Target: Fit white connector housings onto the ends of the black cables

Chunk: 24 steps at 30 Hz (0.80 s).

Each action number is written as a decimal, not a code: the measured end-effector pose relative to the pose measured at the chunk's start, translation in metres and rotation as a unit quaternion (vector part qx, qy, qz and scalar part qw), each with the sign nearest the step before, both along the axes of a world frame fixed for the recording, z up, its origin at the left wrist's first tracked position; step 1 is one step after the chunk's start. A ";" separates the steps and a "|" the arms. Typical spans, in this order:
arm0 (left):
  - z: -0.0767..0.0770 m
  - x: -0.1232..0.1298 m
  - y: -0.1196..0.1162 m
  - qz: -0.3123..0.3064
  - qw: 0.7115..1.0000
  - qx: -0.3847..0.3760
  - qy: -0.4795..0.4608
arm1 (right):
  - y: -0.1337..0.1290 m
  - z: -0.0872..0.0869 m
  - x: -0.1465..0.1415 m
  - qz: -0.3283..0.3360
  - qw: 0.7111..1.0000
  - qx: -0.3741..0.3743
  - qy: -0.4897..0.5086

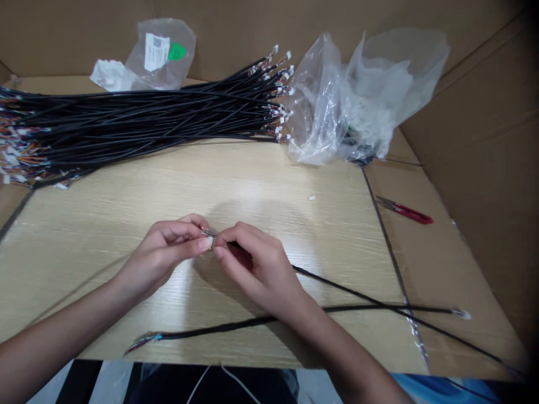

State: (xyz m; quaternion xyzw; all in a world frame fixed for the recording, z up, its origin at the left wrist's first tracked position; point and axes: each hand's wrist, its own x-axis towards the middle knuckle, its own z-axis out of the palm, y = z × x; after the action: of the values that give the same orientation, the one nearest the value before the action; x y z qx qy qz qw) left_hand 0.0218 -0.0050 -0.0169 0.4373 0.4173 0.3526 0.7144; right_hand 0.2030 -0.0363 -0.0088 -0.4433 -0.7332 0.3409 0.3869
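From here I see smooth, plastic-looking cables [160, 115], glossy, crinkled plastic bags [320, 112], a wood-grained tabletop [138, 207] (faintly shiny on my feed), and matt cardboard walls [484, 140].

A brown cardboard wall [252, 33] is rising across twelve o'clock, and a second cardboard panel [484, 129] is slanting from two o'clock down toward four, its outer edge fading into darkness. A pale wood-grain tabletop [147, 196] is filling the middle, catching a soft glare [261, 179] on the twelve o'clock side of centre. A flat cardboard strip [446, 264] is bordering it between three and four. Below the table's edge, dark and pale bands [80, 384] are showing near eight, something blue [442, 387] between four and five.
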 end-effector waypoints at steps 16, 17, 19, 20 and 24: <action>-0.006 -0.004 -0.003 0.015 0.996 0.081 0.046 | -0.003 -0.006 -0.003 -0.013 1.000 -0.009 -0.003; -0.007 -0.004 -0.004 0.017 0.995 0.089 0.049 | -0.003 -0.006 -0.003 -0.014 1.000 -0.010 -0.003; -0.008 -0.004 -0.005 0.020 0.993 0.106 0.056 | -0.003 -0.007 -0.003 -0.017 1.000 -0.010 -0.002; -0.008 -0.004 -0.006 0.023 0.992 0.113 0.059 | -0.003 -0.007 -0.004 -0.020 1.000 -0.010 0.000; -0.007 -0.002 -0.008 0.039 0.986 0.146 0.069 | -0.004 -0.008 -0.006 -0.029 0.999 -0.012 0.020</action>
State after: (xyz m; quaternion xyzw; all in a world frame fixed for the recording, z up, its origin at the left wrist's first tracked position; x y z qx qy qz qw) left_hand 0.0199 -0.0126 -0.0241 0.5436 0.4267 0.4064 0.5977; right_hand 0.1970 -0.0401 -0.0170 -0.4620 -0.7080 0.3472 0.4059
